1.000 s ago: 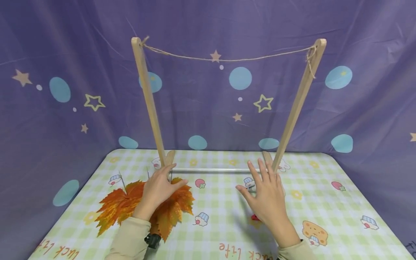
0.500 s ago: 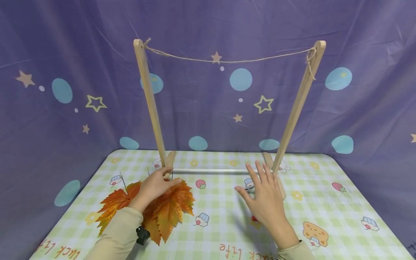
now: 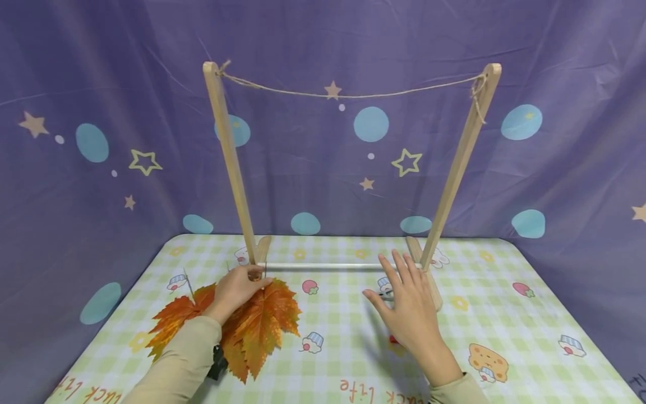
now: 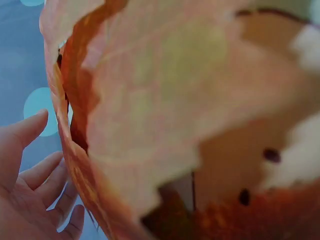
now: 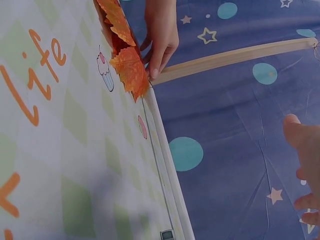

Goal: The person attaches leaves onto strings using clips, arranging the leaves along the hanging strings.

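Note:
Orange artificial maple leaves (image 3: 270, 322) lie in a pile at the left of the table, their thin stems pointing up. My left hand (image 3: 237, 292) reaches over the pile, its thumb and fingers bent about the upper edge of the front leaf, near its stem. In the left wrist view a blurred leaf (image 4: 150, 100) fills most of the picture; beside it the left hand (image 4: 35, 185) has its thumb and fingers apart. My right hand (image 3: 411, 314) hovers over the table with fingers spread and holds nothing. Beneath it, a small dark object (image 3: 386, 295) is partly hidden.
Behind the hands stands a wooden frame with a left post (image 3: 229, 163), a right post (image 3: 459, 168) and a pale crossbar (image 3: 328, 266). Slack twine (image 3: 353, 96) links the post tops. A checked cloth (image 3: 343, 320) covers the table; a purple curtain (image 3: 303, 33) hangs behind.
My left hand has shifted left and slightly down, its fingers bending more near the leaf stem. The right hand has stayed almost where it was.

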`<action>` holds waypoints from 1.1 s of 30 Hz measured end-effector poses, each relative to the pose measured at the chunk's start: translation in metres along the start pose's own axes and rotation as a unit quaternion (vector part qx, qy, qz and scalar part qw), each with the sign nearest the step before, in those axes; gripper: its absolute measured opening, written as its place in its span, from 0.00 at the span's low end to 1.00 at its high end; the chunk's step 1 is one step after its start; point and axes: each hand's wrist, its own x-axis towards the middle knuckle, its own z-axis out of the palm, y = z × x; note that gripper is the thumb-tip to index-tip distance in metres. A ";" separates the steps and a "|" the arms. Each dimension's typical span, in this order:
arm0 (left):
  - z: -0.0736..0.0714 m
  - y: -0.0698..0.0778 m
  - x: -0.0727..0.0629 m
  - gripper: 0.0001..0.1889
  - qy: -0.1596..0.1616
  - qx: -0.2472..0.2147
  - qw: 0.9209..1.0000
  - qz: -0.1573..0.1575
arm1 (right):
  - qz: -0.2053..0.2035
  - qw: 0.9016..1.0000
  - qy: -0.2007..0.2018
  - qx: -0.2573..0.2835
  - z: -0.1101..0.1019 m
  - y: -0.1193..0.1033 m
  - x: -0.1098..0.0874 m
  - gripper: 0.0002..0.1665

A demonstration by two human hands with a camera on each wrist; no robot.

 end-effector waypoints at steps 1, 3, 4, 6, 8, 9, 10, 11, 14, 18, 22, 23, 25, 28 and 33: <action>0.001 -0.001 0.001 0.25 0.002 -0.001 1.000 -0.001 | -0.002 1.000 0.002 0.001 0.000 0.000 0.000 0.46; 0.002 -0.001 0.004 0.25 0.002 -0.004 1.000 -0.001 | -0.006 1.000 0.006 0.002 0.000 0.001 -0.001 0.46; 0.003 -0.002 0.005 0.25 0.002 -0.005 1.000 -0.002 | -0.008 1.000 0.007 0.003 0.000 0.001 -0.001 0.46; 0.003 -0.003 0.008 0.24 0.004 -0.001 1.000 -0.005 | -0.013 1.000 0.010 0.005 0.000 0.002 -0.001 0.46; 0.003 -0.004 0.010 0.23 0.007 0.002 1.000 -0.009 | -0.017 1.000 0.012 0.011 0.000 0.002 0.000 0.46; 0.003 -0.004 0.011 0.22 0.010 0.005 1.000 -0.013 | -0.019 1.000 0.013 0.015 0.000 0.002 0.000 0.46; 0.003 -0.005 0.012 0.21 0.012 0.005 1.000 -0.017 | -0.020 1.000 0.014 0.018 0.000 0.002 0.000 0.46; 0.003 -0.006 0.012 0.20 0.014 0.007 1.000 -0.021 | -0.021 0.999 0.016 0.021 0.000 0.002 0.001 0.46; 0.003 -0.006 0.015 0.17 0.012 0.007 0.999 -0.032 | -0.022 0.999 0.027 0.028 0.000 0.002 0.001 0.45; 0.002 -0.006 0.019 0.16 0.019 0.008 0.999 -0.040 | -0.025 0.998 0.040 0.034 -0.001 0.002 0.003 0.44; 0.000 -0.006 0.021 0.15 0.031 0.004 0.999 -0.042 | -0.022 0.998 0.051 0.037 -0.001 0.003 0.004 0.43; -0.001 -0.006 0.021 0.15 0.033 0.001 0.999 -0.040 | -0.020 0.998 0.056 0.037 -0.001 0.003 0.003 0.43; -0.001 -0.005 0.021 0.15 0.037 -0.009 0.999 -0.037 | -0.016 0.997 0.064 0.043 -0.003 0.003 0.002 0.43; -0.002 -0.004 0.019 0.15 0.044 -0.025 0.998 -0.035 | -0.017 0.995 0.075 0.059 -0.005 0.002 -0.001 0.42; -0.004 -0.001 0.014 0.16 0.056 -0.034 0.997 -0.028 | -0.032 0.994 0.077 0.074 -0.007 0.002 -0.009 0.38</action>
